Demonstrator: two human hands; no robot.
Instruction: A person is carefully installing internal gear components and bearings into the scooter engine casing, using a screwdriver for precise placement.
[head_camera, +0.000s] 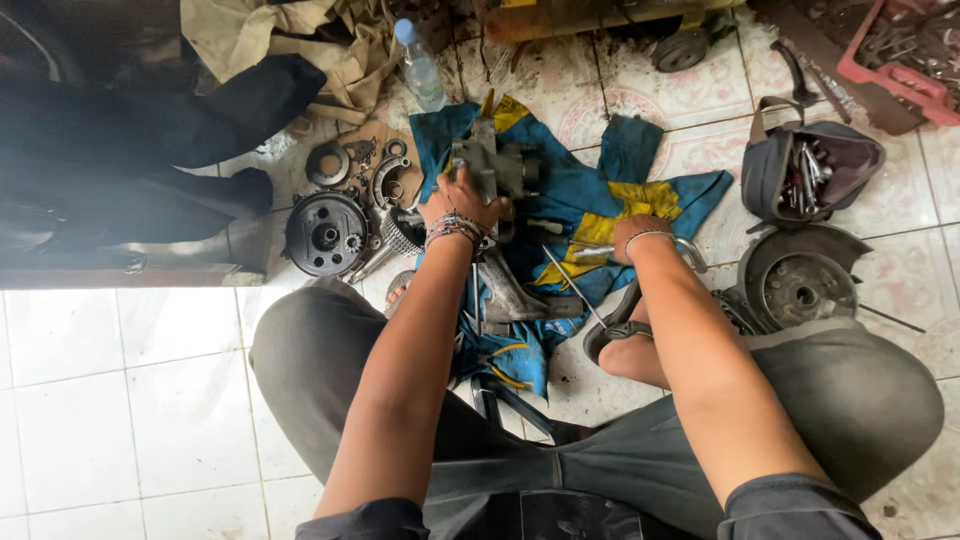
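1. Head view: the left hand (458, 205) grips a grey metal engine part (497, 165) standing on a blue and yellow cloth (600, 215) on the tiled floor (120, 400), fingers closed around its left side
2. The right hand (640, 238) is curled on a slim metal tool (590, 250) beside the part; how tightly its fingers close I cannot tell
3. Much seems already stripped: a black round clutch piece (326, 234), rings and small bits lie left, a round cover (800, 285) and a tool bag (810, 170) right; the main part is not yet apart
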